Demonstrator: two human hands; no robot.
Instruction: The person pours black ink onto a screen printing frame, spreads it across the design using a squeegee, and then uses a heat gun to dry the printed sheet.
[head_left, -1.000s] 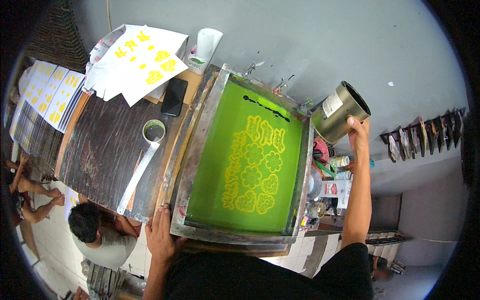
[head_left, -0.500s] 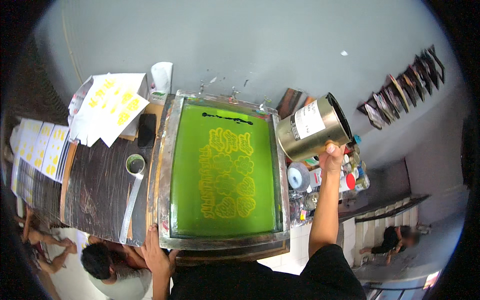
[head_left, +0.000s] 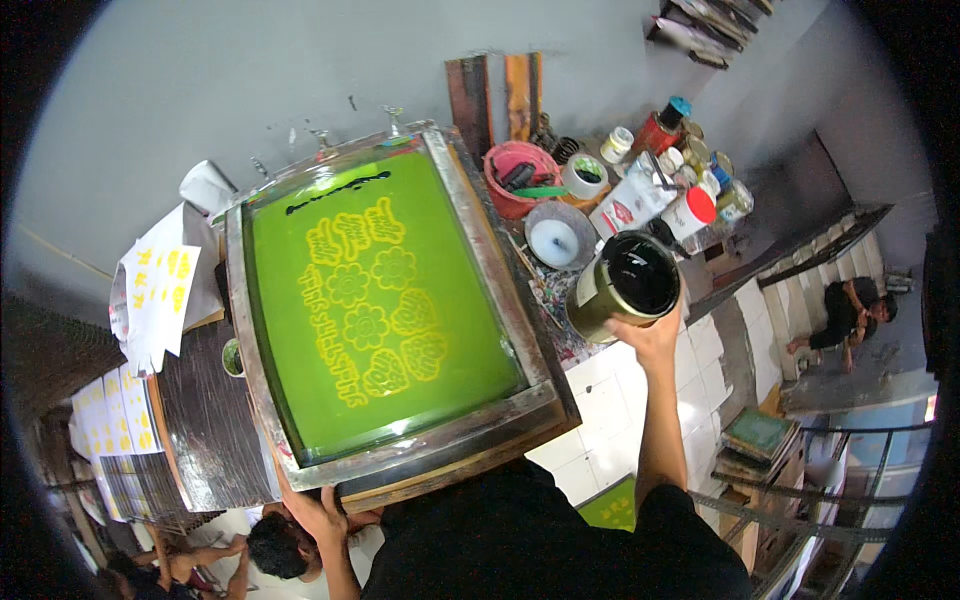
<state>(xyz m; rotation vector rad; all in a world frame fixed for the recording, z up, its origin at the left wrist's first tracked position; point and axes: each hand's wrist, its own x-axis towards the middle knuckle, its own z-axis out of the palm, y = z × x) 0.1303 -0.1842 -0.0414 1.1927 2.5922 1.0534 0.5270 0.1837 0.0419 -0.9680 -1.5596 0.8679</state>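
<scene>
1. Tin can [head_left: 625, 285] of dark ink sits right of centre in the frame, gripped from below by the right hand [head_left: 650, 335], whose fingers wrap its gold side; its open mouth faces the camera and shows a black, glossy content.
2. Half a second ago the can was tilted with its label side showing and hung beside the upper right corner of the screen; now it is lower, further right, with the mouth turned up toward the camera.
3. Left hand [head_left: 318, 512] clasps the near lower-left corner of the printing screen [head_left: 380, 300], fingers curled over the frame edge, as before.
4. That screen fills the middle: metal frame, bright green mesh, a yellow pattern of flowers and lettering. A thin dark line of ink lies along its far edge.
5. Right of the screen, in the upper middle, a red bucket [head_left: 520, 178] holds dark tools and something green; a shallow round tin [head_left: 558, 237] holds white paste; a roll of tape [head_left: 585, 175] and a cluster of jars and bottles [head_left: 690, 180] stand behind, their contents hard to make out.
6. At left, printed sheets [head_left: 158, 285] with yellow motifs overhang a dark table [head_left: 205, 430]; a small cup [head_left: 232, 357] is half hidden by the frame.
7. Another person's head [head_left: 275, 545] is cut off at the lower edge; one more sits on stairs [head_left: 850, 305] at right.
</scene>
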